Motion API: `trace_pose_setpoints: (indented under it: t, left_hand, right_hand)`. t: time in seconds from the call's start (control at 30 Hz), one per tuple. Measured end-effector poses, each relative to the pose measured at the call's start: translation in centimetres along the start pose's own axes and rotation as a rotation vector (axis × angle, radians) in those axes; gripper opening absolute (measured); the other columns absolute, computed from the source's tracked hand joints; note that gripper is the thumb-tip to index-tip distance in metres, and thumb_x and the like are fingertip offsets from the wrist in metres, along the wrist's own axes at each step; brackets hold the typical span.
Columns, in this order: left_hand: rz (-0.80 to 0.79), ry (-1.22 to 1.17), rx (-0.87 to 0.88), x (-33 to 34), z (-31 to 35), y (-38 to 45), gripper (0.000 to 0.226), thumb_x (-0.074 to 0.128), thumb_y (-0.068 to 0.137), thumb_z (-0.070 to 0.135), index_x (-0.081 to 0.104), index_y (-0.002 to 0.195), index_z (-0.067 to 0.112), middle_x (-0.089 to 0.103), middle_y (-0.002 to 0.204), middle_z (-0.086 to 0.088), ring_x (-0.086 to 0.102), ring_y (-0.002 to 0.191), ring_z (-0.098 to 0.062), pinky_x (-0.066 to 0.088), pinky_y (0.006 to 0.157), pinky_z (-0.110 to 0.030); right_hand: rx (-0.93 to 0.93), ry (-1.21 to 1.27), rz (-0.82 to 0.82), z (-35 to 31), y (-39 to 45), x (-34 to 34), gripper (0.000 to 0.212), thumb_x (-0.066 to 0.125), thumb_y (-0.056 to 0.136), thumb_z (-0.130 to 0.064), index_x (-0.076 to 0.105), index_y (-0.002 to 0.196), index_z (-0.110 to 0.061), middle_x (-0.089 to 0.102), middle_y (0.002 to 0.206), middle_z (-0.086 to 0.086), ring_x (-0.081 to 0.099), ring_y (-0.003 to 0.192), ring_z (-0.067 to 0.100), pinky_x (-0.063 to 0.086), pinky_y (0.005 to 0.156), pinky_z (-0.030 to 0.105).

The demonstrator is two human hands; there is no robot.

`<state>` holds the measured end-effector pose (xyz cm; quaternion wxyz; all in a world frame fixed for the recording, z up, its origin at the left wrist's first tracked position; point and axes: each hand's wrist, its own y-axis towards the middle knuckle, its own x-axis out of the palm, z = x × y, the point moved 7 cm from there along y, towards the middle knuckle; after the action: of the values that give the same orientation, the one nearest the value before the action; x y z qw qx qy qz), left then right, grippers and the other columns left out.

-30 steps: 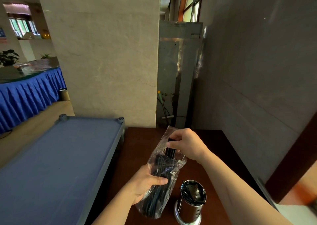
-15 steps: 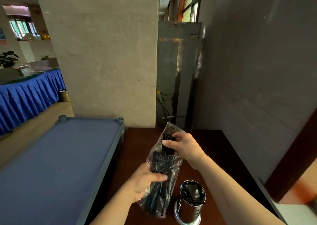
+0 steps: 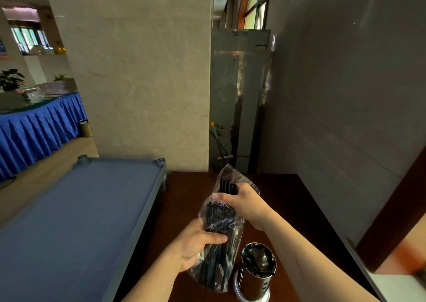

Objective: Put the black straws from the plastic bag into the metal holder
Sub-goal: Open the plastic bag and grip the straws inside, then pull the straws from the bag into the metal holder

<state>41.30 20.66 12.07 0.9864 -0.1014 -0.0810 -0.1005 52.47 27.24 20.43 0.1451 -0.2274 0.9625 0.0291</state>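
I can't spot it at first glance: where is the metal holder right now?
The metal holder stands on the dark wooden table, low in the head view, just right of the plastic bag and below the right hand.

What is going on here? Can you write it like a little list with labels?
left hand: grips the plastic bag around its middle
right hand: holds the black straws near the bag's open top
metal holder: stands upright on the brown table, beside the bag
inside holder: something dark, unclear
nearby: blue-grey shelf to the left
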Motion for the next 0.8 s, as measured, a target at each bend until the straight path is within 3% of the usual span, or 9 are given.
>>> trace_pose_setpoints:
  t: [0.13, 0.3, 0.43, 0.5, 0.57, 0.63, 0.73, 0.8]
  left_hand:
    - [0.008, 0.010, -0.001, -0.3, 0.0, 0.2, 0.034, 0.076, 0.082, -0.003, 0.074, 0.112, 0.013, 0.075, 0.117, -0.015, 0.070, 0.113, -0.027, 0.052, 0.093, -0.035]
    - [0.028, 0.042, -0.007, -0.8, -0.4, 0.5, 0.040, 0.076, 0.081, -0.004, 0.070, 0.119, 0.008, 0.075, 0.118, -0.013, 0.070, 0.115, -0.024, 0.050, 0.095, -0.032]
    - [0.029, 0.053, -0.017, -1.1, -0.6, 0.6, 0.040, 0.076, 0.081, -0.005, 0.071, 0.117, 0.011, 0.076, 0.118, -0.009, 0.070, 0.114, -0.020, 0.049, 0.094, -0.029]
    - [0.031, 0.048, -0.025, -1.2, -0.7, 0.8, 0.039, 0.076, 0.081, -0.006, 0.073, 0.114, 0.015, 0.077, 0.117, -0.007, 0.070, 0.113, -0.016, 0.048, 0.090, -0.024]
    - [0.041, 0.053, -0.035, -1.3, -0.9, 0.9, 0.037, 0.076, 0.080, -0.006, 0.075, 0.111, 0.015, 0.077, 0.115, -0.006, 0.071, 0.111, -0.015, 0.047, 0.088, -0.024]
    - [0.048, 0.067, -0.040, -1.3, -1.2, 1.1, 0.035, 0.077, 0.080, -0.005, 0.075, 0.109, 0.015, 0.078, 0.114, -0.005, 0.071, 0.109, -0.013, 0.046, 0.087, -0.023]
    - [0.058, 0.117, -0.042, -1.2, -1.7, 1.2, 0.025, 0.076, 0.080, -0.004, 0.080, 0.088, 0.019, 0.080, 0.103, 0.000, 0.073, 0.101, -0.006, 0.041, 0.085, -0.022]
    - [0.071, 0.129, -0.051, -1.3, -2.3, 1.3, 0.025, 0.075, 0.080, -0.007, 0.080, 0.085, 0.018, 0.081, 0.099, -0.002, 0.073, 0.098, -0.005, 0.040, 0.083, -0.019]
  right_hand:
    - [-0.023, -0.015, 0.034, -0.3, 0.1, -0.1, 0.022, 0.074, 0.088, -0.023, 0.067, 0.087, -0.002, 0.071, 0.091, 0.029, 0.071, 0.087, 0.042, 0.054, 0.083, 0.058]
    - [-0.102, -0.009, 0.125, -1.6, 0.3, -0.6, 0.034, 0.073, 0.087, -0.019, 0.061, 0.092, 0.012, 0.060, 0.076, 0.018, 0.061, 0.070, 0.029, 0.053, 0.073, 0.059]
    - [-0.170, -0.053, 0.206, -2.8, 0.2, -1.5, 0.025, 0.072, 0.088, -0.018, 0.064, 0.080, 0.004, 0.058, 0.070, 0.009, 0.059, 0.066, 0.027, 0.054, 0.068, 0.056]
    - [-0.197, -0.063, 0.241, -3.4, 0.1, -2.0, 0.024, 0.073, 0.089, -0.019, 0.066, 0.077, 0.001, 0.059, 0.069, 0.012, 0.061, 0.068, 0.031, 0.054, 0.069, 0.054]
    - [-0.222, -0.058, 0.273, -3.8, 0.1, -2.5, 0.031, 0.072, 0.089, -0.019, 0.064, 0.083, 0.011, 0.060, 0.073, 0.025, 0.059, 0.069, 0.038, 0.052, 0.065, 0.053]
    - [-0.253, -0.062, 0.307, -4.2, -0.1, -3.0, 0.035, 0.071, 0.089, -0.018, 0.060, 0.085, 0.016, 0.058, 0.076, 0.033, 0.056, 0.067, 0.033, 0.050, 0.063, 0.054]
    - [-0.291, -0.054, 0.352, -4.7, -0.6, -4.0, 0.038, 0.071, 0.090, -0.019, 0.057, 0.080, 0.016, 0.058, 0.073, 0.031, 0.060, 0.067, 0.041, 0.052, 0.066, 0.057]
    - [-0.306, -0.044, 0.386, -4.9, -0.9, -4.8, 0.038, 0.072, 0.090, -0.021, 0.057, 0.078, 0.012, 0.055, 0.068, 0.020, 0.060, 0.065, 0.035, 0.053, 0.064, 0.054]
